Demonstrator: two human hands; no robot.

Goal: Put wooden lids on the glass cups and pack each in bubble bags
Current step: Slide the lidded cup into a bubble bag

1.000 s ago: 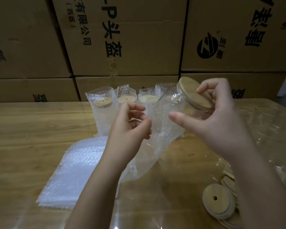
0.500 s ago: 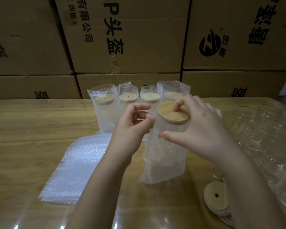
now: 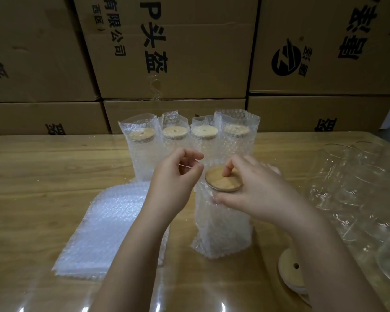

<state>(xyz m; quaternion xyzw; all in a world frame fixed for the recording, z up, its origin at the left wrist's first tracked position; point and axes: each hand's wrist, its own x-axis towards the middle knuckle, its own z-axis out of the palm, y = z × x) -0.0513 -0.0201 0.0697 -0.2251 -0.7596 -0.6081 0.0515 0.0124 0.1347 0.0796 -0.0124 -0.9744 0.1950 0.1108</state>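
Observation:
A glass cup with a wooden lid [image 3: 223,182] stands upright inside a bubble bag [image 3: 221,228] on the table's middle. My right hand [image 3: 261,194] grips its top, a fingertip bent onto the lid and the thumb against the bag's near side. Just left of the lid, my left hand [image 3: 176,179] has thumb and forefinger pinched together, apparently on the bag's upper edge. The cup's glass is hidden by the bubble wrap.
Several packed cups [image 3: 185,136] stand in a row behind. A stack of flat bubble bags [image 3: 104,228] lies at the left. Bare glass cups [image 3: 358,188] crowd the right, loose wooden lids [image 3: 289,271] lie at the lower right. Cardboard boxes [image 3: 178,52] wall the back.
The lidded cup came down from a tilted hold in the air into the bag, and the bag now stands upright on the table. Both hands lowered with it.

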